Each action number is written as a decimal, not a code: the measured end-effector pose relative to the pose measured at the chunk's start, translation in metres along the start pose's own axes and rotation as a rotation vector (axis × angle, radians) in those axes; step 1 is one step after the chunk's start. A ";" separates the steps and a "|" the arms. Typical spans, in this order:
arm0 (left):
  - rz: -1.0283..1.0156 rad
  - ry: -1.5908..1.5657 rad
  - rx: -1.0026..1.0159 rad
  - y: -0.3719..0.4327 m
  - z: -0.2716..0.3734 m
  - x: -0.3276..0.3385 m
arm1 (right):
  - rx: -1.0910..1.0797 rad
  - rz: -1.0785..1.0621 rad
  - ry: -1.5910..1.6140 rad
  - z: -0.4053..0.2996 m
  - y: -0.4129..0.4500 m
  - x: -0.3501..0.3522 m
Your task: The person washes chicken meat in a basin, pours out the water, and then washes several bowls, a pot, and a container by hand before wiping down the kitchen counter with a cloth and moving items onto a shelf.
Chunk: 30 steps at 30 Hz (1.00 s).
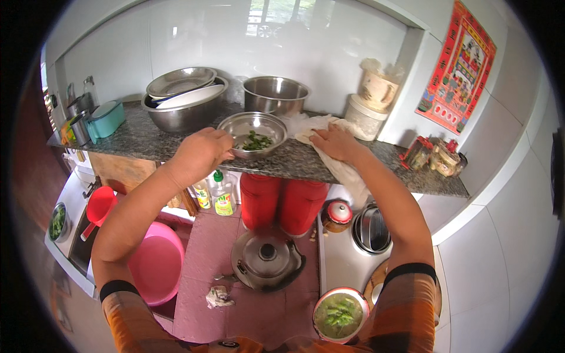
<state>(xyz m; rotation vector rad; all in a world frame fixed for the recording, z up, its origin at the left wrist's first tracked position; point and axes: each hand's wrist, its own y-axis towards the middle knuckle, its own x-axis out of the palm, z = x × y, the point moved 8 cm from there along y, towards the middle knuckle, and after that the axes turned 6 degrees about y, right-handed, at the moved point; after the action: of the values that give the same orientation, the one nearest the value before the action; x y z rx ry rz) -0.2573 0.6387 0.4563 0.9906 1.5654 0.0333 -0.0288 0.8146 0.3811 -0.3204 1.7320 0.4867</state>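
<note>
My left hand (204, 149) grips the left rim of a shallow stainless steel bowl (274, 142). Chopped green leaves (257, 141) lie in the bottom of that bowl, which rests at the front of a dark granite shelf (282, 164). To its right, my right hand (334, 142) bears down on a pale cloth (329, 161), the fingertips sunk into its folds. Part of the cloth hangs over the shelf's front edge. The underside of my right hand is hidden. Behind the bowl stands a deep steel pot (276, 99).
A steel basin with stacked dishes (176, 112) and a teal container (106, 121) occupy the shelf's left side; tubs (364, 118) and jars (446, 159) its right. Below are red canisters (260, 203), a kettle (267, 260), a pink basin (156, 264) and a soup bowl (340, 315).
</note>
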 end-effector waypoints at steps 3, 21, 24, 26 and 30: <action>0.035 -0.068 0.051 0.009 0.005 0.001 | 0.083 -0.057 -0.085 0.021 0.043 0.002; 0.011 0.002 0.074 0.101 0.072 0.061 | -0.226 0.268 0.234 0.076 -0.168 -0.044; -0.051 0.121 -0.021 0.134 0.074 0.082 | -0.140 0.438 0.192 0.124 -0.212 -0.040; -0.079 0.141 -0.061 0.151 0.075 0.091 | -0.034 0.494 0.195 0.160 -0.236 -0.049; -0.085 0.128 -0.124 0.167 0.076 0.103 | 0.173 0.511 0.023 0.246 -0.264 -0.056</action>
<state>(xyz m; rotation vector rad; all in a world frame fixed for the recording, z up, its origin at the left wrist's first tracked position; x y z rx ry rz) -0.0926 0.7687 0.4416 0.8375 1.7003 0.1349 0.3173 0.7011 0.3561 0.2508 1.8628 0.6932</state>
